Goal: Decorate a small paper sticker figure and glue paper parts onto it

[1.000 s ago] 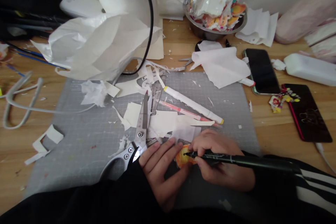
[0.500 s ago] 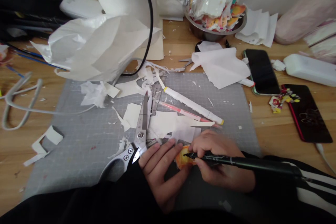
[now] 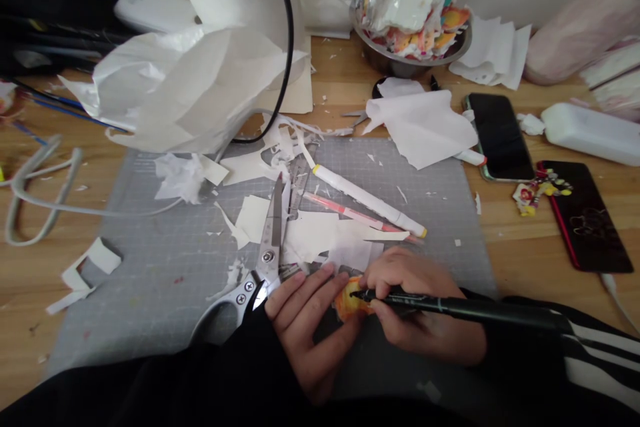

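Note:
A small orange-and-yellow piece (image 3: 351, 295) lies on the grey cutting mat (image 3: 165, 293) near its front edge. Flat beside it is my left hand (image 3: 313, 323), fingers stretched out, with index fingertip and thumb touching the piece's left and lower edges. My right hand (image 3: 417, 303) is closed around a black marker (image 3: 480, 312), whose tip meets the piece's yellow face. Part of the piece is hidden by both hands. Large scissors (image 3: 270, 247) rest half open just left of my left hand, one handle partly covered by my sleeve.
Paper scraps (image 3: 313, 235), a white marker (image 3: 370, 200) and a pink pen (image 3: 350, 211) lie ahead of my hands. Behind stand a metal bowl (image 3: 400, 65) of cutouts and a plastic bag (image 3: 165, 97). Two phones, one a black phone (image 3: 500, 137), lie at right.
Both hands keep nearly the same place, and the marker tip stays on the piece. The marker's back end has shifted slightly. The view has moved very little.

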